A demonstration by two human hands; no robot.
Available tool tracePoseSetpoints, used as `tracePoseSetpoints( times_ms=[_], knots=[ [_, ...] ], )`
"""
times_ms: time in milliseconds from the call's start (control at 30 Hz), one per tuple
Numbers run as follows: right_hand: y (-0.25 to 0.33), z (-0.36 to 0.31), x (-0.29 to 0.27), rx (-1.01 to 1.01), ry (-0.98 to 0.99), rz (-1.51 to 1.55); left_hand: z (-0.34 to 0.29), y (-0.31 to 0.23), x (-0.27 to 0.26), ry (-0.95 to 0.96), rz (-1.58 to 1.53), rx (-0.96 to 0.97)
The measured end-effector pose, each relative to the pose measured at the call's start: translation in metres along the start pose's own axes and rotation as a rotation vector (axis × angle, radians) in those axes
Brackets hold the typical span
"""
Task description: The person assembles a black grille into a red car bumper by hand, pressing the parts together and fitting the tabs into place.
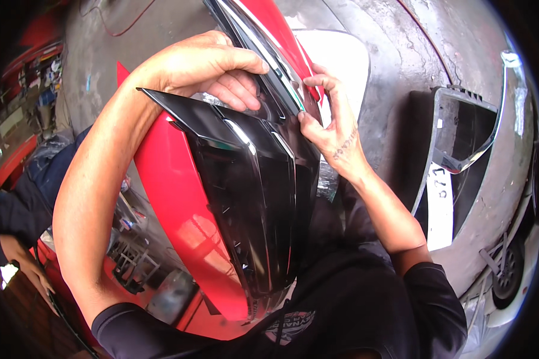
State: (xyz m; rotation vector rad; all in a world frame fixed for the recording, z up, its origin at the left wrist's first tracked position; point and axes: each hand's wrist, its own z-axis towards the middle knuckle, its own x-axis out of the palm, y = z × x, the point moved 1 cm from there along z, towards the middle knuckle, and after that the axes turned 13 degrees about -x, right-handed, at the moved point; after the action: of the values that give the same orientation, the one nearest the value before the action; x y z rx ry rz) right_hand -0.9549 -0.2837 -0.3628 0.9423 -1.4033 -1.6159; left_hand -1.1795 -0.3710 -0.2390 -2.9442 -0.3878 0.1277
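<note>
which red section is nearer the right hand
The upper red section, running up and leftward from beside the right hand. The other red section is broader and lies farther left, beside the left forearm.

We've got worn grey concrete floor (395, 54) as the base. Right of our right fingers (335, 87): black frame (461, 97) on it, white sheet (440, 209) within the frame; we can't tell if the sheet touches concrete. Beyond and right of those fingers: thin red hose (430, 39). Beyond and left of our left fingers (241, 90): curved red line (115, 35). Well right, nearer us than the right fingers: dark wheel (509, 272).
</note>
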Motion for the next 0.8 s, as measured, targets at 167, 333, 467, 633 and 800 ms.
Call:
tracePoseSetpoints(
  times_ms=[167,333,467,633,800],
  knots=[
    [0.002,0.016,0.007,0.027,-0.022,0.071,-0.001,-0.002,-0.001,-0.001,0.010,0.017],
    [0.002,0.003,0.004,0.100,-0.034,0.141,-0.001,-0.002,0.001,-0.013,0.010,0.002],
    [0.004,0.022,0.007,0.034,-0.007,0.097,-0.003,-0.003,0.001,-0.018,0.013,0.008],
    [0.000,0.000,-0.001,0.010,0.009,0.066,-0.002,-0.003,0.000,-0.009,0.013,-0.008],
    [-0.003,0.026,0.007,-0.076,-0.009,0.075,-0.002,-0.004,0.001,-0.012,0.023,-0.005]
  ],
)
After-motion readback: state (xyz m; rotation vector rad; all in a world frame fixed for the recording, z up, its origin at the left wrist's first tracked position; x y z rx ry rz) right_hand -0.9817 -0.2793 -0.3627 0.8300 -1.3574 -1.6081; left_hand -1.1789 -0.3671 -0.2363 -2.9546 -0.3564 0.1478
